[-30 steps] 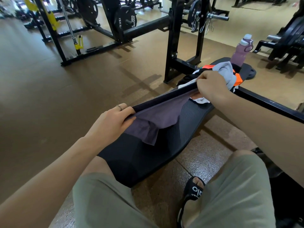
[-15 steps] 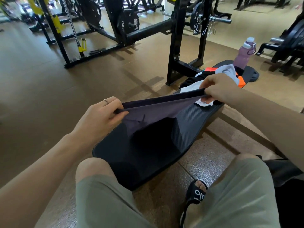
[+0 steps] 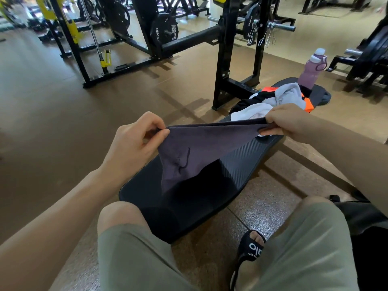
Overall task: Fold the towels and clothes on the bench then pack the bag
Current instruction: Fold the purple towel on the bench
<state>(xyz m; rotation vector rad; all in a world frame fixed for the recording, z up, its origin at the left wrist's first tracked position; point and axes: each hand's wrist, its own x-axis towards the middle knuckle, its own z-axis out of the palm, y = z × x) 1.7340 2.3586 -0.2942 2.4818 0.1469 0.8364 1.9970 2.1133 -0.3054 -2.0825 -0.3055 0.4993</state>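
Observation:
A dark purple-grey towel (image 3: 197, 152) hangs stretched between my two hands above the black bench pad (image 3: 237, 164). My left hand (image 3: 134, 143) pinches its left top corner, and my right hand (image 3: 289, 120) grips the right top corner. The cloth drapes down with a fold, its lower edge near the pad. Behind my right hand a heap of clothes (image 3: 279, 97) lies on the bench: white, grey, black and orange pieces. A black bag (image 3: 365, 223) shows partly at the right edge, by my right knee.
A purple water bottle (image 3: 310, 70) stands on the far end of the bench. A black rack upright (image 3: 226, 59) with weight plates rises just behind the bench. Brown gym floor (image 3: 63, 122) lies to the left. My knees and a black sandal (image 3: 252, 250) are below.
Both hands have lifted the towel off the bench pad and pulled it taut. My left hand moved up and away from the pad; the cloth hangs freer and lower than before.

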